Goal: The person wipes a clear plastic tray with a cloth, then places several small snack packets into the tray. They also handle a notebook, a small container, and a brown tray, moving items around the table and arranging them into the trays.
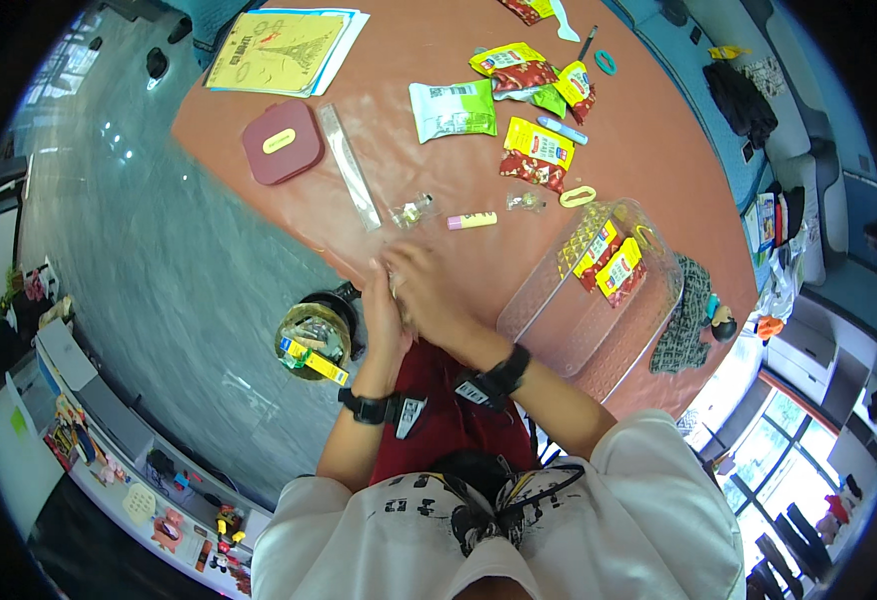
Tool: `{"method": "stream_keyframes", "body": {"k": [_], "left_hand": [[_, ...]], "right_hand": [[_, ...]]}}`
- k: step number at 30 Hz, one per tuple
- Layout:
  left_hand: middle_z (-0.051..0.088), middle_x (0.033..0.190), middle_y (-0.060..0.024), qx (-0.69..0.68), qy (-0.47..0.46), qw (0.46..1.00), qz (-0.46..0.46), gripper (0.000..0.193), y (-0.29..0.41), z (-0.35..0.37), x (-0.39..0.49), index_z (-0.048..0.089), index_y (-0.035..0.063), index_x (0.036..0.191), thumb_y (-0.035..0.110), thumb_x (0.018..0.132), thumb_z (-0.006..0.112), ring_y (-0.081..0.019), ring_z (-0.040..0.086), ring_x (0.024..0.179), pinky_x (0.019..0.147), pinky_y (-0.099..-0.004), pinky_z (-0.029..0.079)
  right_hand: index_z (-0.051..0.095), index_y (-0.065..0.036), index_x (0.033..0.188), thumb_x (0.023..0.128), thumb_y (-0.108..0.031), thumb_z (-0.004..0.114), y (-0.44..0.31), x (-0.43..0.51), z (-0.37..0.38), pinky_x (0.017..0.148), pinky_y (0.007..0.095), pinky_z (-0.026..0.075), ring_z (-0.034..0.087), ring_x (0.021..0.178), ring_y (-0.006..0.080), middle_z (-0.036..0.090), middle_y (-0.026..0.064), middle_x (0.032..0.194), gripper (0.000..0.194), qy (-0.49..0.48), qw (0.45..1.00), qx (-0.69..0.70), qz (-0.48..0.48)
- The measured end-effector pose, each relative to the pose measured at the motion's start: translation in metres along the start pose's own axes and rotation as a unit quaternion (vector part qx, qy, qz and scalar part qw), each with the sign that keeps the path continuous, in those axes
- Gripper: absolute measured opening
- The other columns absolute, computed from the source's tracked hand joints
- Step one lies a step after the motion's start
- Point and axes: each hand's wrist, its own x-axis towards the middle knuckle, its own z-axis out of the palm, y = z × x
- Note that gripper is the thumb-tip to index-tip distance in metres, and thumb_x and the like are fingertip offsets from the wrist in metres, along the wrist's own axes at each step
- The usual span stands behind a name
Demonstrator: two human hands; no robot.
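My left hand (386, 311) and my right hand (427, 289) are pressed close together at the near edge of the table. Something small and pale shows between them, too blurred and covered to name. Just beyond the fingers lie a small clear wrapper with a dark end (412, 211), a glue stick with a pink cap (472, 220) and a second clear wrapper (526, 201). A clear ruler (350, 166) lies slantwise behind them, beside a maroon case (283, 142). Farther back are red and yellow snack packets (537, 154) and a green and white packet (453, 110).
A clear plastic bin (558, 341) holding two snack packets stands at the right, with a dark patterned cloth (684, 315) beyond it. Notebooks (281, 52) lie at the far left corner. A waste bin (315, 341) with wrappers stands below the table, left of my hands.
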Motion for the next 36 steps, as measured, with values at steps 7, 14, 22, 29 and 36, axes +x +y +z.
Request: {"method": "stream_keyframes", "body": {"k": [7, 14, 22, 29, 36], "left_hand": [[0.063, 0.078, -0.0113, 0.638, 0.077, 0.625, 0.443, 0.02, 0.028, 0.019, 0.039, 0.057, 0.0031, 0.091, 0.022, 0.088, 0.061, -0.0254, 0.063, 0.07, 0.053, -0.0371, 0.046], [0.061, 0.083, -0.0111, 0.78, 0.001, 0.487, 0.392, 0.026, 0.016, 0.049, 0.071, 0.058, 0.0066, 0.097, 0.02, 0.078, 0.069, -0.0319, 0.061, 0.075, 0.061, -0.041, 0.049], [0.052, 0.079, 0.0024, 0.164, -0.125, 0.975, 0.084, 0.015, 0.018, 0.016, -0.029, 0.054, 0.011, 0.091, 0.021, 0.089, 0.064, -0.011, 0.052, 0.067, 0.051, -0.0263, 0.042], [0.066, 0.091, -0.005, 0.092, 0.033, 0.994, 0.051, 0.022, 0.002, -0.132, -0.061, 0.047, 0.0135, 0.095, 0.027, 0.09, 0.063, -0.008, 0.054, 0.065, 0.048, -0.0178, 0.034], [0.066, 0.096, -0.0133, 0.329, 0.417, 0.838, 0.128, 0.042, -0.05, -0.347, 0.0, 0.051, 0.0096, 0.116, 0.027, 0.083, 0.069, -0.0214, 0.063, 0.082, 0.06, -0.0332, 0.048]], "right_hand": [[0.056, -0.004, 0.111, 0.074, 0.001, 0.055, 0.093, 0.031, -0.117, 0.088, 0.0436, 0.044, 0.054, 0.101, 0.0371, 0.058, 0.0185, 0.105, 0.037, 0.073, 0.955, -0.271, 0.097], [0.059, -0.004, 0.107, 0.081, -0.01, 0.06, 0.125, 0.045, -0.118, 0.081, 0.0457, 0.048, 0.06, 0.093, 0.0358, 0.063, 0.0182, 0.098, 0.027, -0.054, 0.916, -0.334, 0.214], [0.06, -0.002, 0.101, 0.084, -0.003, 0.058, 0.012, 0.011, -0.091, 0.073, 0.0372, 0.05, 0.065, 0.08, 0.0304, 0.066, 0.0164, 0.088, 0.017, 0.026, 0.99, 0.089, 0.102], [0.055, -0.001, 0.12, 0.082, -0.009, 0.066, -0.053, -0.038, -0.006, 0.094, 0.0396, 0.042, 0.053, 0.107, 0.0339, 0.056, 0.0162, 0.112, 0.04, -0.213, 0.974, -0.004, -0.081], [0.058, 0.0, 0.117, 0.084, -0.003, 0.062, -0.051, -0.019, -0.02, 0.085, 0.032, 0.048, 0.06, 0.095, 0.025, 0.057, 0.0154, 0.112, 0.033, -0.306, 0.946, 0.095, 0.055]]}}
